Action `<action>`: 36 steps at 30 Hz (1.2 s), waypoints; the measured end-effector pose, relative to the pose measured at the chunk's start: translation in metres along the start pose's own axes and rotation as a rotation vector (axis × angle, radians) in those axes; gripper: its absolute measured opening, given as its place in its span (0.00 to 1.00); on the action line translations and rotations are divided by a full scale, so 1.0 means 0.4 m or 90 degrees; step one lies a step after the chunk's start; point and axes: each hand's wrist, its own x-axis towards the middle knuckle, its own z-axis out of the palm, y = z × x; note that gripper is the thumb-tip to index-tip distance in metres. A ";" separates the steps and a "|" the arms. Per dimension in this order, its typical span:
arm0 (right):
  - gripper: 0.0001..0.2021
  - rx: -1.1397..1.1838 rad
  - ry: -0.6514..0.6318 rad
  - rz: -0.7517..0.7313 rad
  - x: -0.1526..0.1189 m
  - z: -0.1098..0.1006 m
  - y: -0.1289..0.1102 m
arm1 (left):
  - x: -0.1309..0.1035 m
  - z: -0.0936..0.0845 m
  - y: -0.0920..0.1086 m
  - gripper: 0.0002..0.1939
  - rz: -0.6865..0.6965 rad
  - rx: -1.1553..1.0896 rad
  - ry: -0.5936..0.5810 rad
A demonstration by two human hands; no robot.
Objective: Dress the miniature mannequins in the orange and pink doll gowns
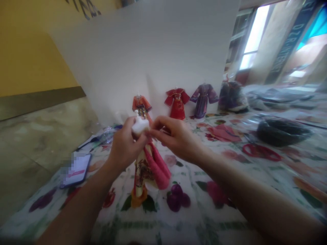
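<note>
A small white dress form (140, 125), with its neck stub pointing up, is gripped around its torso by my left hand (125, 144). From its lower part hangs a long doll skirt with a cream patterned panel (142, 170) and a bright pink panel (158, 166). My right hand (170, 134) is closed in a pinch at the right side of the form, close to my left fingertips. What sits between the pinching fingers is too small and blurred to make out.
Behind stand an orange doll robe (142, 103), a red one (176, 103) and a purple one (203, 100) against a white board (163, 44). A phone (76, 170) lies left on the flowered tablecloth (189, 224). At right are pink cloth (224, 132), a red ring (262, 152) and a dark plastic-wrapped bundle (282, 131).
</note>
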 end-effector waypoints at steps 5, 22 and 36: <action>0.06 0.011 0.015 0.013 0.002 0.003 0.002 | -0.002 -0.001 0.007 0.19 -0.017 0.008 0.010; 0.08 0.093 0.108 0.037 -0.005 0.067 0.058 | -0.007 0.006 0.008 0.18 0.012 -0.001 -0.001; 0.06 0.034 0.088 0.063 0.012 0.050 0.064 | -0.006 0.009 0.004 0.19 0.010 0.013 0.008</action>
